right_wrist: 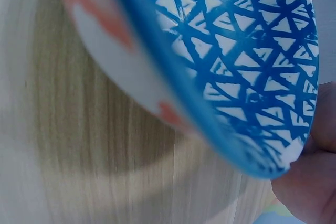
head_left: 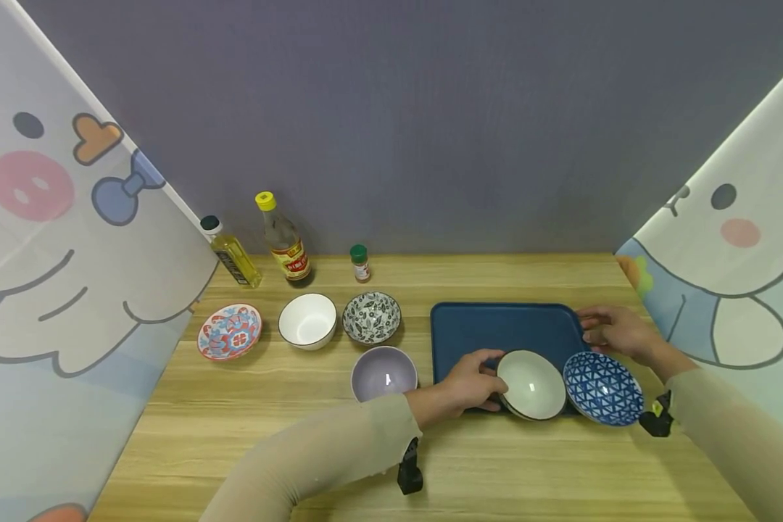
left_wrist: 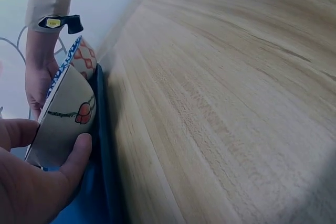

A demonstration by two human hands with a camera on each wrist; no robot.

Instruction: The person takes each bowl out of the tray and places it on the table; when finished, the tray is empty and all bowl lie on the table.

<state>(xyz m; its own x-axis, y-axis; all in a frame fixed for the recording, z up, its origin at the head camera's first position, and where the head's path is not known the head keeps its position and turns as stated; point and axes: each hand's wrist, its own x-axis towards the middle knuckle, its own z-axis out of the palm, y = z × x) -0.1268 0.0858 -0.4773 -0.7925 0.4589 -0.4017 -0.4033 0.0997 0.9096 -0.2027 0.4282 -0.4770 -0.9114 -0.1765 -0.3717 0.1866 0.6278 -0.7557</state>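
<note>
My left hand (head_left: 473, 380) grips a white bowl (head_left: 532, 386) by its left side, thumb and fingers at its rim. In the left wrist view that bowl (left_wrist: 65, 116) stands tilted, a red fruit painted outside. To its right sits a blue-and-white triangle-patterned bowl (head_left: 603, 390), orange-red marked outside. Both bowls overlap the front part of a dark blue tray (head_left: 502, 322). My right hand (head_left: 620, 333) is at the tray's right edge, just behind the blue bowl, fingers loosely bent. In the right wrist view the blue bowl (right_wrist: 236, 72) partly hides this hand (right_wrist: 310, 182).
Left of the tray stand a purple bowl (head_left: 383, 373), a black-and-white floral bowl (head_left: 372, 317), a white bowl (head_left: 307, 320) and a red-and-blue patterned bowl (head_left: 230, 331). Behind them are an oil bottle (head_left: 235, 257), a dark sauce bottle (head_left: 288, 250) and a green-capped jar (head_left: 360, 264).
</note>
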